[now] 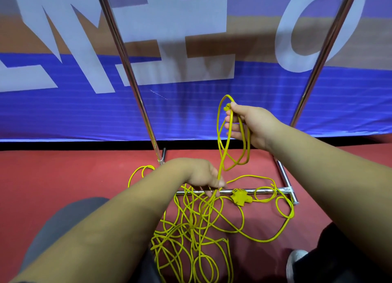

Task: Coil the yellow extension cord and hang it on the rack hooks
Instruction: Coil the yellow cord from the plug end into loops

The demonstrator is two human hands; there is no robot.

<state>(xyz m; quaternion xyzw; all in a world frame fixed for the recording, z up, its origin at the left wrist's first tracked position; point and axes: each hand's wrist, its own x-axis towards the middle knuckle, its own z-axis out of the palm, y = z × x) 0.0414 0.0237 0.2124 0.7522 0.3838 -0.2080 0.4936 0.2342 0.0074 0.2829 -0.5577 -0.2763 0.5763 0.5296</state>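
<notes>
A thin yellow extension cord lies in a loose tangle on the red floor, with its yellow socket block beside the rack's bottom bar. My right hand is raised and grips a few hanging loops of the cord together with one plug end. Lower down, my left hand pinches the strand that runs from those loops into the tangle. The chrome rack rises in two slanted poles; no hooks are in view.
The rack's bottom crossbar and right foot bar lie on the red floor among cord loops. A blue and white banner stands right behind the rack. My grey-trousered knee and a shoe flank the tangle.
</notes>
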